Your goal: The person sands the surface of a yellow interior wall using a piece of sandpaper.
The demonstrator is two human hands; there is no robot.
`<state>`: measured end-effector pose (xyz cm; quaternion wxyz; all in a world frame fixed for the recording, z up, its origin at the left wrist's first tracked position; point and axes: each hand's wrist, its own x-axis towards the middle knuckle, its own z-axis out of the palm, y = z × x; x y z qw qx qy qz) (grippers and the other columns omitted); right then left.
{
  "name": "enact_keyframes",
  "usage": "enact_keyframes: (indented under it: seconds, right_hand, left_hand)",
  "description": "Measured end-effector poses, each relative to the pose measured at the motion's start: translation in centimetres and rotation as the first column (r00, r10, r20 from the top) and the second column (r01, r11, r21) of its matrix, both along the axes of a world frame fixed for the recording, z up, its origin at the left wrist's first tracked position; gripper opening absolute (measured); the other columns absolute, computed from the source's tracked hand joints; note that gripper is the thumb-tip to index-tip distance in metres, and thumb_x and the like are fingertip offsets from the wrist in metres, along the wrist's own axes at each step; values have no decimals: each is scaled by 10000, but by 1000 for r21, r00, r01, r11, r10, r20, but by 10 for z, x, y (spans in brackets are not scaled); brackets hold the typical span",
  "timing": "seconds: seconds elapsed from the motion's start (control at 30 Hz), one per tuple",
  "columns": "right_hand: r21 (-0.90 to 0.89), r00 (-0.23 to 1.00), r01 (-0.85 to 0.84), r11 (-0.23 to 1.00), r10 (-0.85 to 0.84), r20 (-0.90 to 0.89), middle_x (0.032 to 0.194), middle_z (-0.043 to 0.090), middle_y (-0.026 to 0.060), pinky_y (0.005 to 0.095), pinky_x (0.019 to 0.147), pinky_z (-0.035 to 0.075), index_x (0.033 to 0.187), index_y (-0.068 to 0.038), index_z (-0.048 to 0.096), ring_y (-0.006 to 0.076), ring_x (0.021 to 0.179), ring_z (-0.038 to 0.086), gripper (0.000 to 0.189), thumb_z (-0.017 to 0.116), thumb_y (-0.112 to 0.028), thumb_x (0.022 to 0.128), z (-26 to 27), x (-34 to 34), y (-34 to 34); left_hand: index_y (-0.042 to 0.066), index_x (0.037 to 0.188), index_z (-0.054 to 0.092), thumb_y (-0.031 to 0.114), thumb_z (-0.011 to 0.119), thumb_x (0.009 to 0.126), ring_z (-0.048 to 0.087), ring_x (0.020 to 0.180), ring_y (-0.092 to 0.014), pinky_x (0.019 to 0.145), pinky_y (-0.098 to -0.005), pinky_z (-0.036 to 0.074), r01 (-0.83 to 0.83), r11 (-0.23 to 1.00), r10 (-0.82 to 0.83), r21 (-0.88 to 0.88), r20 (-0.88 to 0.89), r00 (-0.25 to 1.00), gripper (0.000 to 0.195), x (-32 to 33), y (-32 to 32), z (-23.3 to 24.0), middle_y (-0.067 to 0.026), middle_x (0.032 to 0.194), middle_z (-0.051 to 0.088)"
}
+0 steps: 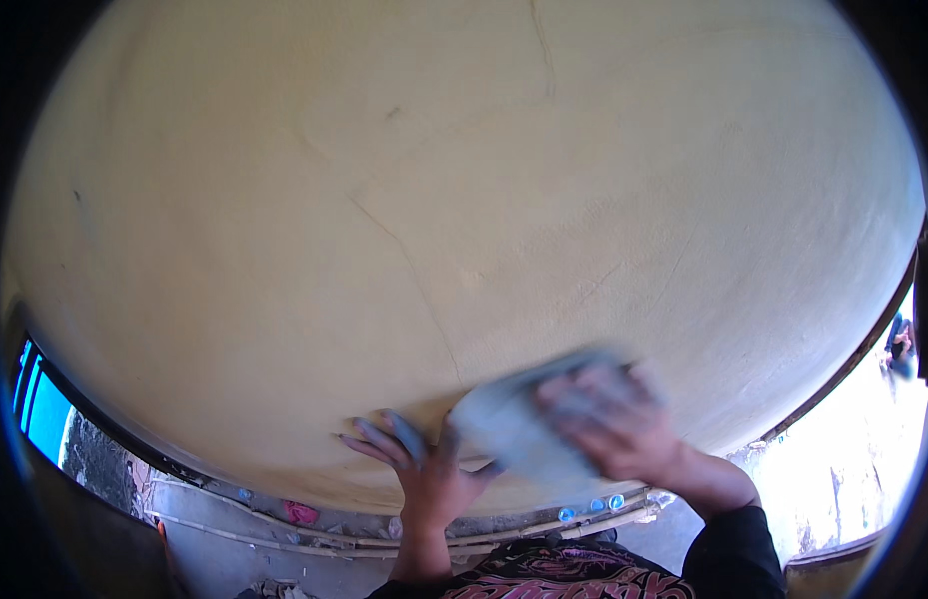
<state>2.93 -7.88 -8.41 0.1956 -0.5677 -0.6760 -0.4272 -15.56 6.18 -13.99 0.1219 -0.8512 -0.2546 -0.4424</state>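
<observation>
A cream plastered wall (pixel 232 284) fills most of the view before me, with a thin crack (pixel 413 262) running down its middle. My right hand (pixel 613 427), blurred by motion, grips a flat pale-grey pad or sheet (pixel 509 427) against the wall's lower part; blur hides its exact material. Left of it, my left hand (pixel 437 464) has its fingers spread and appears to rest on the wall, holding nothing. Its thumb is close to the pad's lower left edge; whether they touch is unclear. Grey dust seems to coat the fingers of both hands.
Long poles, likely bamboo (pixel 284 539), lie along the floor at the wall's foot. Near them are a pink crumpled item (pixel 300 512) and several clear plastic cups (pixel 597 505). A bright opening (pixel 846 442) is at right, a blue-lit window (pixel 41 404) at left.
</observation>
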Motion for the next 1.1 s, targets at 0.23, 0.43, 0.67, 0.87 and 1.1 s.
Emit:
enact_keyframes:
  seconds: [0.23,0.43,0.67,0.87,1.1]
  right_hand:
    - [437,943,228,870,-86,-321,1301,334,168,542,1007,31,1214,14,383,285,1227,288,446,392,-267,868,-4,33,3]
    - [325,983,171,930,-181,2,1301,311,218,526,1014,10,1169,-30,469,355,1249,222,391,395,-157,807,-25,27,-4]
    - [370,951,307,877,-268,-155,1352,128,270,603,964,30,1337,-109,146,424,1259,107,607,416,-320,835,4,23,-3]
    - [388,935,322,864,-225,-275,1346,171,265,592,963,-30,1198,-169,423,444,1249,129,462,546,-187,754,52,3,-8]
    - [-74,940,56,996,-27,340,1355,291,-3,458,1041,19,1277,-242,365,229,1283,177,478,418,-291,805,22,-21,23]
  left_hand:
    - [253,1347,21,632,683,488,-165,1186,-527,817,-729,-55,-22,1000,23,17,-32,999,1149,-3,-4,-6,-269,1333,-176]
    - [239,1350,14,641,668,503,-171,1184,-526,822,-724,-56,-9,999,11,33,-49,999,1143,-1,-4,-9,-267,1335,-174]
    - [249,1352,78,665,621,545,-156,1201,-508,832,-719,-73,-5,1000,5,11,4,1000,1059,3,-4,-16,-229,1362,-141]
    - [238,1347,113,659,620,554,-162,1201,-505,832,-717,-80,13,1000,-13,19,29,1000,1032,3,-2,-23,-237,1361,-135]
    - [240,1343,143,632,611,597,-174,1207,-487,835,-710,-97,31,997,-34,-76,-37,999,964,-5,-7,-30,-230,1363,-136]
